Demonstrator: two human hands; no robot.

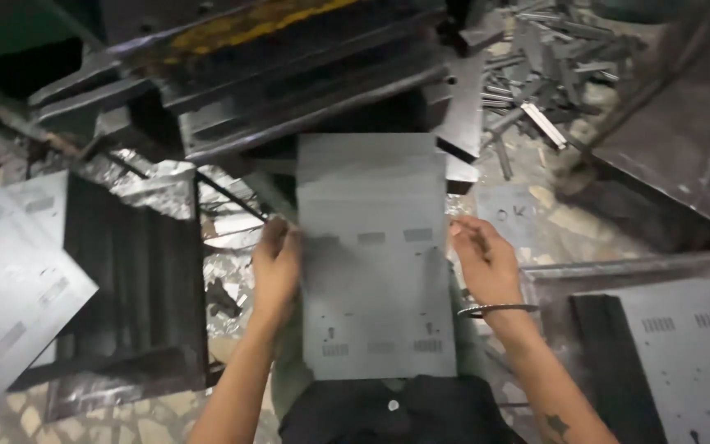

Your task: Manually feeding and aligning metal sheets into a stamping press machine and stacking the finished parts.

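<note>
A grey sheet-metal panel (pixel 375 271) with small punched slots lies lengthwise in front of me, its far end under the dark press machine (pixel 289 74). My left hand (pixel 277 263) grips the panel's left edge. My right hand (pixel 482 259) holds the right edge, with a metal bangle on its wrist. Both hands sit about mid-length of the panel.
A stack of punched grey panels (pixel 10 279) leans at the left beside a dark metal frame (pixel 137 296). More punched panels (pixel 688 345) lie at the lower right. Metal offcuts (pixel 544 74) are piled at the upper right. Shiny scraps (pixel 228 279) litter the floor.
</note>
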